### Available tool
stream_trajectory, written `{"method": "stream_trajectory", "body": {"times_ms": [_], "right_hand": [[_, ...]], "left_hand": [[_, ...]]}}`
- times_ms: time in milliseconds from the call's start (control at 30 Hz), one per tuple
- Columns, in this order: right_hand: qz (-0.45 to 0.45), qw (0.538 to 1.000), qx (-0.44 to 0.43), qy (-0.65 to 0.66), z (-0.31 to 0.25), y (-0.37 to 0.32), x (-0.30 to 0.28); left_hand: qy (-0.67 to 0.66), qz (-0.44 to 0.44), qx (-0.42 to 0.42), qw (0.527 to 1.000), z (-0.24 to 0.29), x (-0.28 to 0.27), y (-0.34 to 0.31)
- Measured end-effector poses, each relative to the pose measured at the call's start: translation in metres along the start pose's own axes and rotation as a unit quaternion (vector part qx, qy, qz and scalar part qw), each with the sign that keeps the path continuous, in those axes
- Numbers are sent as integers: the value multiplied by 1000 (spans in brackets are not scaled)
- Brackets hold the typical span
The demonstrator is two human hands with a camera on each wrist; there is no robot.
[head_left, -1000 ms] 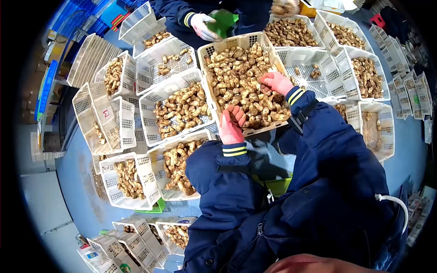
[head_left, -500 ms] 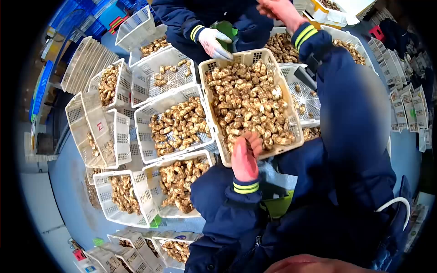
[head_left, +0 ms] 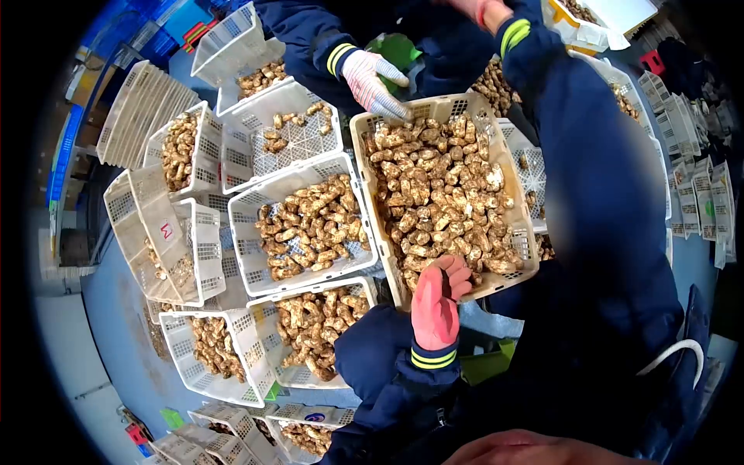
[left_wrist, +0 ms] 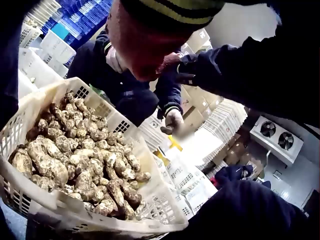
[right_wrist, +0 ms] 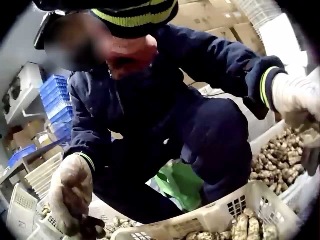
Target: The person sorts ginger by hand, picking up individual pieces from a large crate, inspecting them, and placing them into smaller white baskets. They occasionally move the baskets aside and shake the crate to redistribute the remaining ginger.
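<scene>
A cream crate (head_left: 531, 225) full of knobbly brown-and-white mushrooms (head_left: 442, 194) lies in front of me. Over its near edge is my left hand (head_left: 438, 306) in a pink glove, fingers loosely bent, with nothing seen in it. In the left wrist view that gloved hand (left_wrist: 145, 42) hangs above and beyond the crate (left_wrist: 100, 220). My right arm stretches far forward past the crate; its hand (head_left: 484, 9) is cut off by the top edge. In the right wrist view the right hand (right_wrist: 131, 52) is dark under its striped cuff, and its fingers are unclear.
White crates with mushrooms stand at the left (head_left: 298, 283) and right (head_left: 527, 167). Opposite sits a person in dark clothes, one gloved hand (head_left: 376, 81) at the crate's far rim. A crate stack (head_left: 143, 116) stands at the far left.
My right hand has left the mushrooms and moved far forward, out past the top edge. The left stays near the crate's close rim. The view has shifted, with the crate lower and further right.
</scene>
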State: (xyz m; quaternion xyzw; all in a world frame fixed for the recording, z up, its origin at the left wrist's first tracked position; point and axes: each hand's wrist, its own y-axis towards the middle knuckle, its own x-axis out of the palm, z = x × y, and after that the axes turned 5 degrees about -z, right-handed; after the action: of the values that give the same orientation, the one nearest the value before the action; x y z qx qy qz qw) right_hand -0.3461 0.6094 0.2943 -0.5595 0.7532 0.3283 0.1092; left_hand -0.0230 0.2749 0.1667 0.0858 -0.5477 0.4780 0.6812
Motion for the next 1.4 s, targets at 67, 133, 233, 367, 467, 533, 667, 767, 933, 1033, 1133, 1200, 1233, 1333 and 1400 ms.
{"method": "stream_trajectory", "body": {"times_ms": [67,133,233,367,467,533,667,767,933,1033,1133,1200,1233,1333,1400], "right_hand": [[-28,997,72,-7,-17,-66,17],[-93,988,90,80,-18,-114,18],[-111,976,158,102,-61,-184,12],[-146,964,163,151,-102,-240,-8],[-145,956,170,191,-122,-276,-22],[-143,955,171,196,-131,-304,-25],[-182,936,194,229,-146,-361,-22],[-195,917,195,288,-148,-395,-14],[-214,912,222,271,-162,-428,-6],[-220,908,231,272,-176,-438,-1],[-213,899,231,305,-166,-444,4],[-226,876,221,364,-161,-445,-2],[-207,870,220,390,-160,-444,-4],[-177,867,211,415,-164,-439,-19],[-154,875,191,418,-171,-433,-31]], "left_hand": [[-34,-23,10,999,-2,-11,2],[-57,-57,31,996,-3,-17,0],[-31,-74,43,996,2,-4,-16],[-33,-102,52,993,-3,-6,-21],[-37,-112,73,990,-7,-22,-13],[-30,-75,119,990,-1,-28,-10],[-27,-128,164,978,14,-31,-20],[-22,-134,174,975,10,-68,1],[6,-12,184,983,10,-55,-3],[10,-7,191,981,14,-53,-6],[7,1,189,982,15,-51,-7],[6,1,192,981,16,-50,-8],[5,-2,191,982,17,-51,-8],[9,-8,191,982,15,-49,-6],[5,-19,189,982,16,-49,-7]]}}
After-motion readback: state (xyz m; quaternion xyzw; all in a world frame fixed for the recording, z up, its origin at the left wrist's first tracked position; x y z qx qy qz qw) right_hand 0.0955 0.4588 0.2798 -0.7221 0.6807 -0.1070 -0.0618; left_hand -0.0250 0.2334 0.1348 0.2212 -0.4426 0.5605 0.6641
